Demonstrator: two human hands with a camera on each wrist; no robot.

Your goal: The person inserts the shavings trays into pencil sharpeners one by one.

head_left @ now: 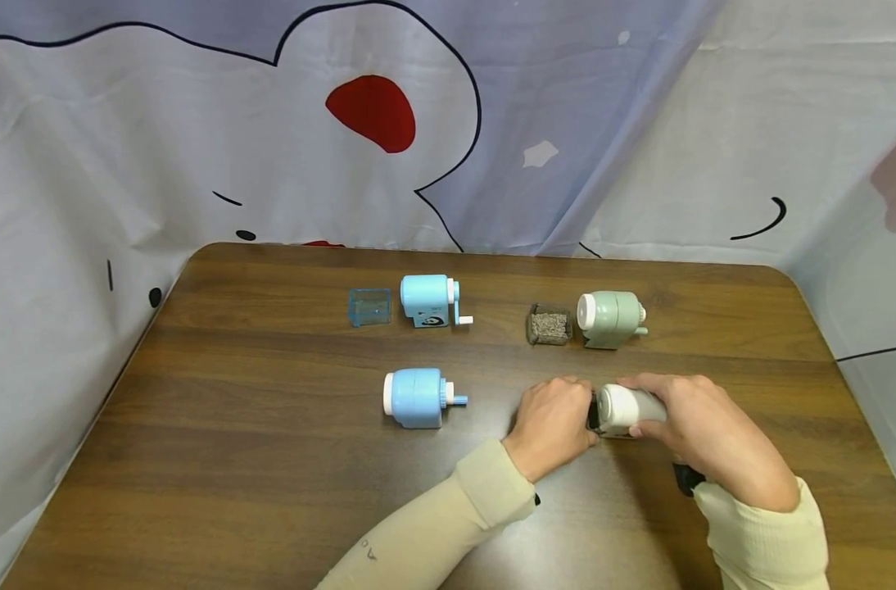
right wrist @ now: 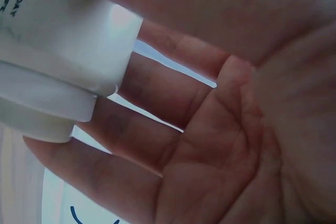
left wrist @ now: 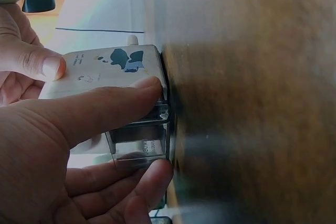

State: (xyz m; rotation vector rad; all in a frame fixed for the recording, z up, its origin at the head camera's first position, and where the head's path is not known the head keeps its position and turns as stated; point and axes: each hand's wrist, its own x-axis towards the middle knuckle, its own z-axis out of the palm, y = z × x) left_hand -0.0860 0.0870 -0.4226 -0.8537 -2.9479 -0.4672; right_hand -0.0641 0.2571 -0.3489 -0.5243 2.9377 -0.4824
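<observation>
A white crank pencil sharpener [head_left: 626, 407] stands on the right half of the table, between both hands. My right hand [head_left: 713, 430] grips its body, thumb on the near side and fingers around the far side. At its left end, my left hand [head_left: 554, 422] pinches the clear shavings drawer [left wrist: 139, 148] between thumb and fingers. In the left wrist view the drawer sticks partly out of the body, low against the tabletop, and looks nearly empty. A dark panda-like print marks the side of the sharpener. The right wrist view shows fingers spread along the white casing [right wrist: 58, 40].
Behind the hands stands a green sharpener [head_left: 612, 318], with a drawer of shavings [head_left: 549, 325] to its left. A light blue sharpener [head_left: 426, 299] and a blue transparent drawer [head_left: 369, 306] sit farther left. Another blue sharpener [head_left: 416, 397] stands left of my left hand.
</observation>
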